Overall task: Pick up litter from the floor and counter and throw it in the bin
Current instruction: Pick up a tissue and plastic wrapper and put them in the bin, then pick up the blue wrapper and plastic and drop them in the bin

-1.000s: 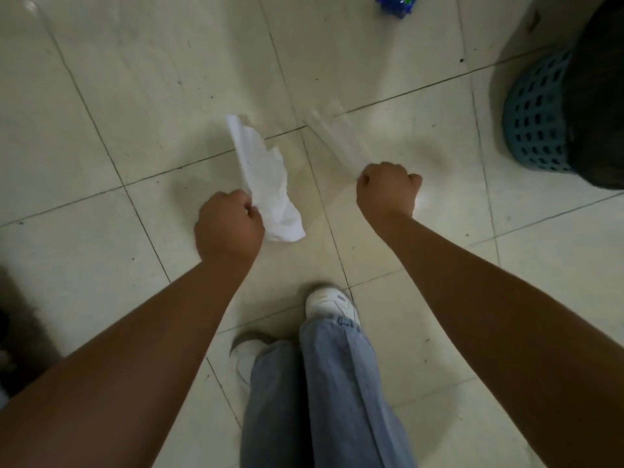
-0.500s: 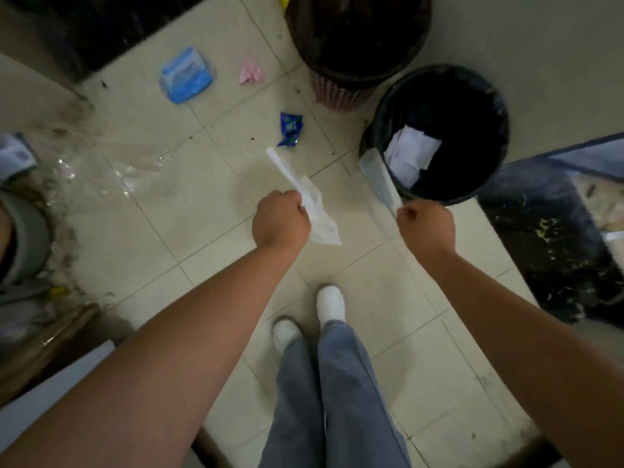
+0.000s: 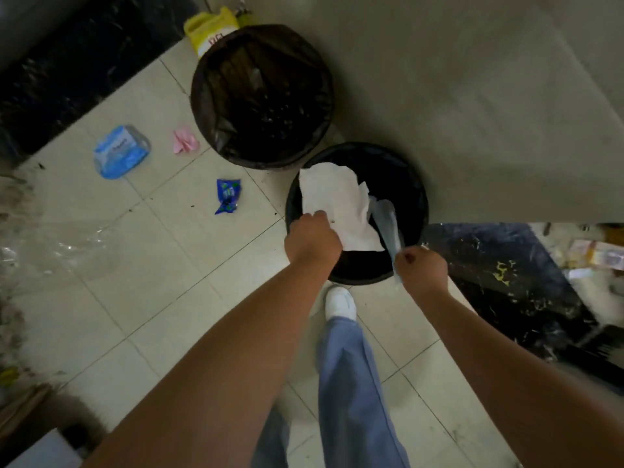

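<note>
Two bits of litter held over the bin, ready to drop.

The paper hangs over the open bin, pinched in the fingers of the left hand. The clear wrap hangs over the bin too, and the right hand is closed tight on it. Neither one is let go yet, so I think the drop comes next. More litter is left on the floor: a blue wrapper, a pink scrap, a blue pack and a big clear sheet at the left. A second bin stands just behind, with a yellow bag past it. No counter shows clearly. Half a second ago both hands were short of the bin, over the tiles; now they are above it.
</note>
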`<state>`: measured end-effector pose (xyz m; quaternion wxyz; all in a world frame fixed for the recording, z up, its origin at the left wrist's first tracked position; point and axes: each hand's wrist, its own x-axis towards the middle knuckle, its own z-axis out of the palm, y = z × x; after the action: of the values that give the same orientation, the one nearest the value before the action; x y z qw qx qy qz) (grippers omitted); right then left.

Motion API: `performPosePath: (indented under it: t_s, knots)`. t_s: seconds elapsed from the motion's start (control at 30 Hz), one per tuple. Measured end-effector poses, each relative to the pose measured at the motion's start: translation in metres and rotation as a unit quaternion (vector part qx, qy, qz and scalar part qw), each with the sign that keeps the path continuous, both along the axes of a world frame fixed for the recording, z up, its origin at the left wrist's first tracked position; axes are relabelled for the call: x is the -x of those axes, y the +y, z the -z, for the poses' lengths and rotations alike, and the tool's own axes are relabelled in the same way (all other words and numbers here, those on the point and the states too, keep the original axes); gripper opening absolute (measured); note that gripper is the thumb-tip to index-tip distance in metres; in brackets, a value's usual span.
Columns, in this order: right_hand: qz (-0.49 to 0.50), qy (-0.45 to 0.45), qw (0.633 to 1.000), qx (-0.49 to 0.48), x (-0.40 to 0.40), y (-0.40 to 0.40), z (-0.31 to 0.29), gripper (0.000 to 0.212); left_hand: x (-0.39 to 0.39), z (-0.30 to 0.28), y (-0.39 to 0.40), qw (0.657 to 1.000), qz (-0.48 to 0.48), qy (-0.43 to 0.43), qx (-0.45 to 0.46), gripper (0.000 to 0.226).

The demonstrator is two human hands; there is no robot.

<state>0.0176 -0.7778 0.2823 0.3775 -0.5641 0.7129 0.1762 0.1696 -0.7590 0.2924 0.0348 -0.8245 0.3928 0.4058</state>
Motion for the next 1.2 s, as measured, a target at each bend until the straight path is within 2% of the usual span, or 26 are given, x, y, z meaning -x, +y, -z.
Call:
performPosePath:
  t_s: [0.1,0.17,0.23,0.4,0.53,0.7,0.83,0.93,1.07,1.2]
  knots:
    - [-0.055,-0.014,0.994,-0.090,-0.008,-0.017,0.029,0.038,0.010,0.021,-0.012,0.996,0.046,-0.009,-0.081,0.033]
    - [-0.077,-0.024,0.990,-0.115,-0.014,-0.026,0.041,0.030,0.009,0.026,-0.011,0.991,0.086,-0.021,-0.103,0.035]
    - [-0.102,-0.023,0.987,-0.124,-0.021,-0.034,0.047,0.028,-0.001,0.026,-0.008,0.985,0.134,-0.035,-0.105,0.039]
    - [-0.171,-0.031,0.982,-0.081,-0.045,-0.047,0.040,0.047,-0.054,0.012,0.005,0.972,0.181,-0.096,-0.114,0.054]
    - [-0.314,-0.006,0.949,0.013,-0.092,-0.050,0.008,0.058,-0.109,-0.003,0.021,0.972,0.155,-0.146,-0.102,0.056]
    - [-0.420,-0.024,0.906,0.041,-0.182,-0.026,-0.016,0.064,-0.183,-0.009,0.063,0.978,0.080,-0.175,-0.080,0.057]
    - [-0.434,-0.036,0.897,0.068,-0.267,0.008,-0.016,0.064,-0.252,0.001,0.107,0.982,0.045,-0.167,-0.080,0.058]
    - [-0.428,-0.014,0.900,0.078,-0.331,0.042,-0.009,0.077,-0.312,0.009,0.143,0.984,0.047,-0.146,-0.089,0.058]
    - [-0.418,0.031,0.908,0.025,-0.410,0.093,0.004,0.063,-0.395,0.017,0.192,0.985,0.064,-0.131,-0.093,0.059]
    - [-0.442,0.009,0.897,0.006,-0.489,0.141,0.031,0.063,-0.470,0.043,0.232,0.985,0.046,-0.137,-0.098,0.057]
